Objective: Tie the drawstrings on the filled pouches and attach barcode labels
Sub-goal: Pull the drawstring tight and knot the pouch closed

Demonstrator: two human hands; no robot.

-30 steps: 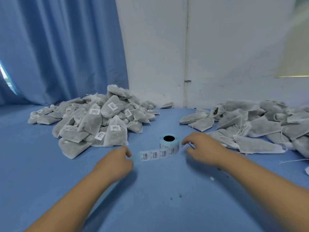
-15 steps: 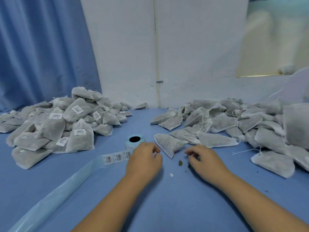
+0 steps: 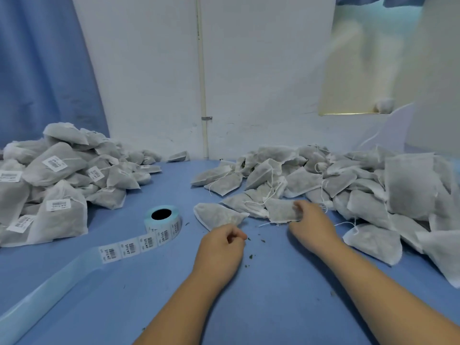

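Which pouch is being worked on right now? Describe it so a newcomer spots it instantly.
Start at the unlabelled pile on the right of the blue table. At its near left edge, the right hand pinches one pouch by its right side. It is the only pouch held by fingers; the loose pouch to its left lies on the table by the left hand.

I can't read the print on the labels [image 3: 129, 247]: too small. The labelled pile [image 3: 57, 185] runs off the left edge, the unlabelled pile [image 3: 373, 185] off the right. My left hand [image 3: 220, 247] is curled; whether it pinches anything I can't tell. The pouch [image 3: 281, 210] covers the fingertips of my right hand [image 3: 311, 220].
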